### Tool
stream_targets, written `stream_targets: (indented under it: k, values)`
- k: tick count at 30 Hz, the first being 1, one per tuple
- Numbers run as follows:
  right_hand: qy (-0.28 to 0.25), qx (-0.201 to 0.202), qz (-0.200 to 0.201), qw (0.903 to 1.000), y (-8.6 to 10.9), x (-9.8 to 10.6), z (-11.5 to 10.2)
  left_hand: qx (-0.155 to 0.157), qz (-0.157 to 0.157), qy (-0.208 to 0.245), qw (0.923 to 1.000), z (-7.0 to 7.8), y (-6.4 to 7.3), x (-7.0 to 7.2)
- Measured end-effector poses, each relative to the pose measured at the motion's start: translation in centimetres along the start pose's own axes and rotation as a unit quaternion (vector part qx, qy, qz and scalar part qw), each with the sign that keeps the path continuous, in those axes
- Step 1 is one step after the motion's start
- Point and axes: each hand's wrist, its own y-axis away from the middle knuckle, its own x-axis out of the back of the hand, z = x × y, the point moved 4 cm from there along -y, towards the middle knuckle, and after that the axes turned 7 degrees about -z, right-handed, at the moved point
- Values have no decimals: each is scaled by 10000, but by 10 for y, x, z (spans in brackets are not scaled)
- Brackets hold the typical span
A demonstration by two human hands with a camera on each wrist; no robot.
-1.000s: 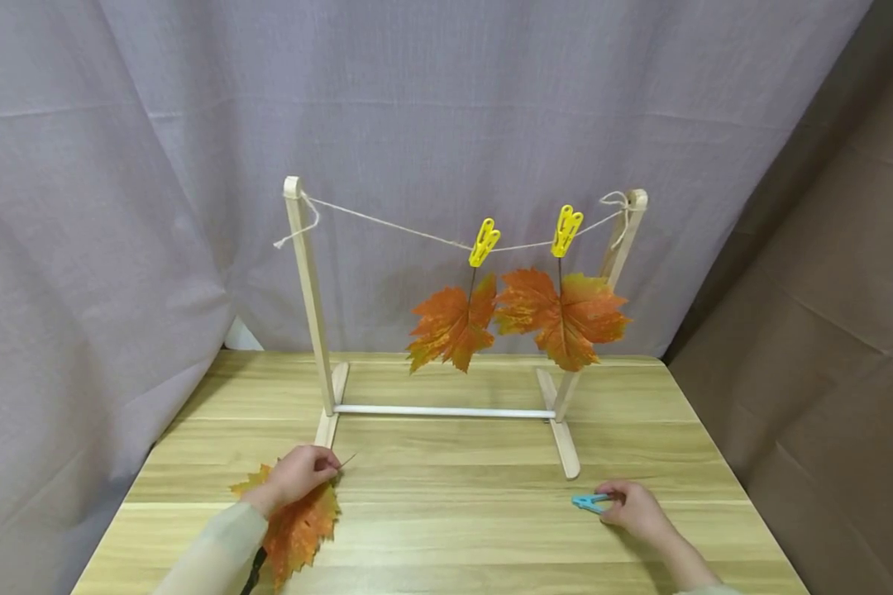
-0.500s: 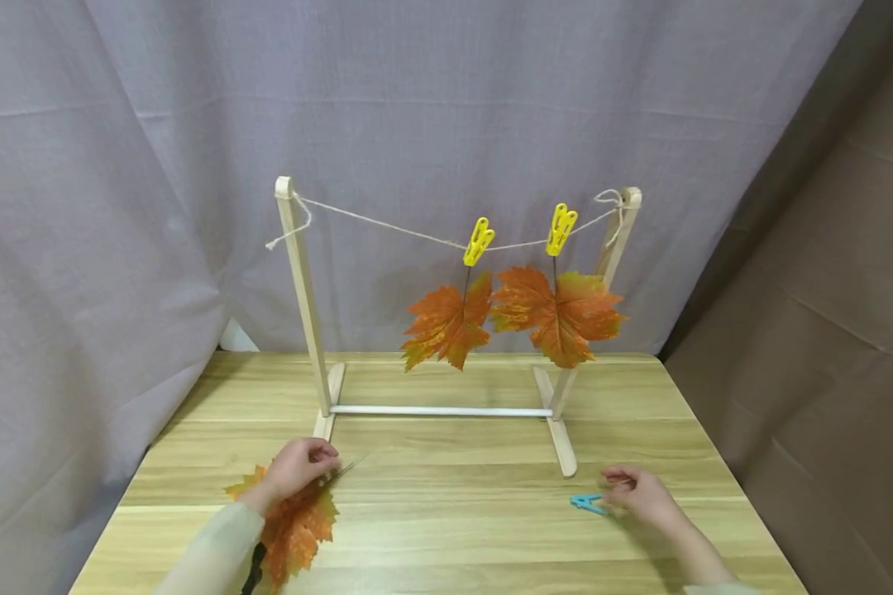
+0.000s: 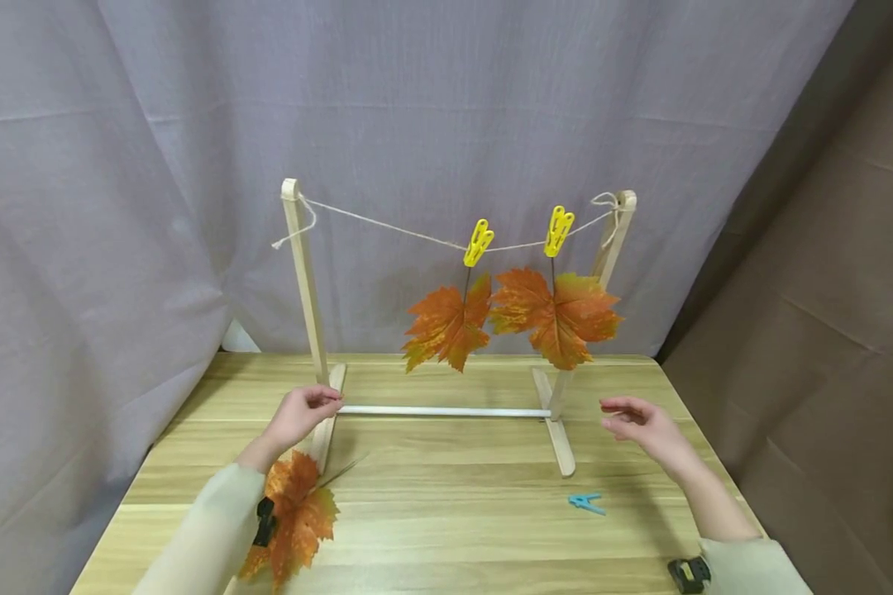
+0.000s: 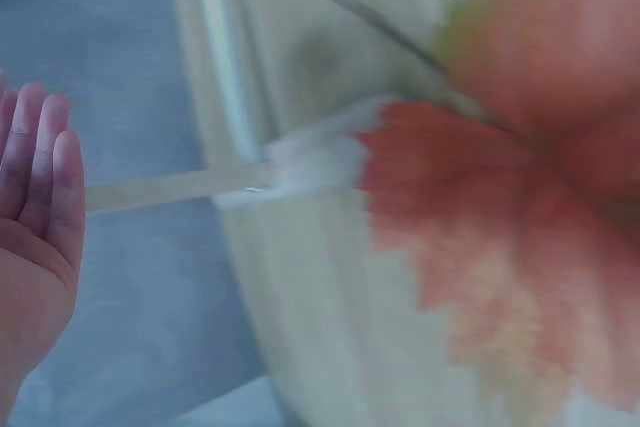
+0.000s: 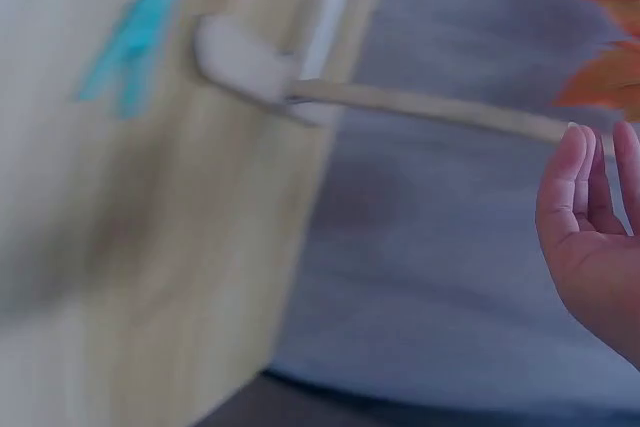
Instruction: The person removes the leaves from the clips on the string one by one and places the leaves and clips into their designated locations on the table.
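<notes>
My left hand (image 3: 302,415) is raised at the foot of the rack's left post, its fingers loosely bent around nothing. Beneath that forearm a loose orange maple leaf (image 3: 301,521) lies on the table, its stem pointing back to the right; the left wrist view shows the leaf (image 4: 500,217) large and blurred. My right hand (image 3: 651,430) hovers right of the rack's right foot, thumb and fingers apart with nothing between them. Below it on the table lies a blue clothespin (image 3: 584,502). Two yellow clothespins (image 3: 479,243) hold two maple leaves (image 3: 558,318) by their stems on the string.
A wooden rack with two posts (image 3: 307,289) and a white crossbar (image 3: 446,411) stands toward the back of the wooden table (image 3: 446,529). Between its post tops sags a knotted string (image 3: 387,225). Grey cloth (image 3: 446,107) hangs behind.
My right hand has let go of the blue clothespin and risen away from it. My left hand has released the loose leaf's stem and moved up and back, leaving the leaf on the table.
</notes>
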Motion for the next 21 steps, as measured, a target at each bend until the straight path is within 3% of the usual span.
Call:
stream_targets:
  k: [7, 11, 16, 21]
  values:
    - [-30, 1055, 34, 9944, -17, 5, -72, -239, 103, 364, 9990, 37, -22, 10]
    - [168, 1177, 116, 9928, -27, 6, -112, -384, 185, 524, 9977, 61, -33, 14]
    - [99, 1386, 101, 9902, -40, 1, -157, -343, 210, 687, 9968, 91, -43, 15]
    - [82, 1463, 125, 9891, -52, -7, -192, -489, 281, 859, 9947, 111, -52, 13]
